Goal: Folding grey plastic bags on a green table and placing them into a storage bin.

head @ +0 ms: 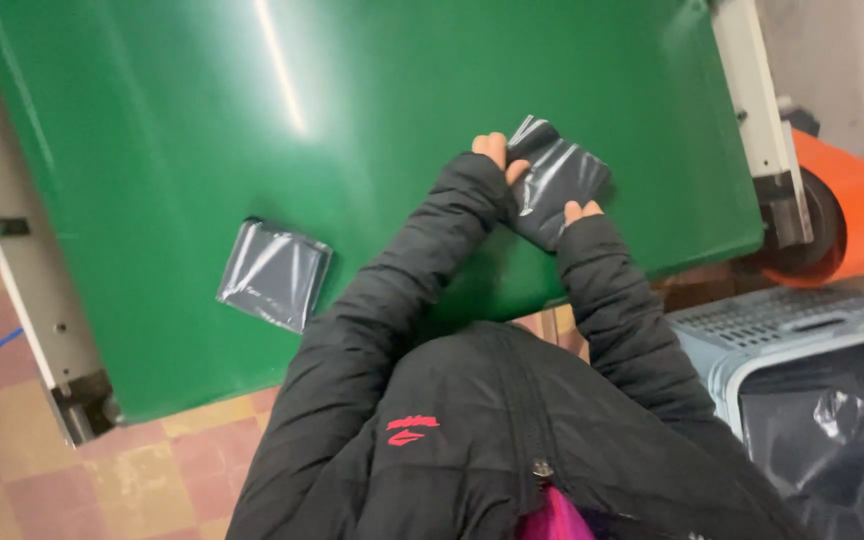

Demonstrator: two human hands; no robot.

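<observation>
head view: both hands' grip (537,185) pinches a glossy grey plastic pouch (560,180).

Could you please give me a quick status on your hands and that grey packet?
Left hand and right hand both gripping grey plastic packet over green belt. Second grey packet lying flat on belt, apart. Nothing in the way.

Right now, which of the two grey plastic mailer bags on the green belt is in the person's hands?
The grey plastic mailer bag at upper right, gripped by the left hand and right hand; the other flat grey bag lies alone, untouched.
</observation>
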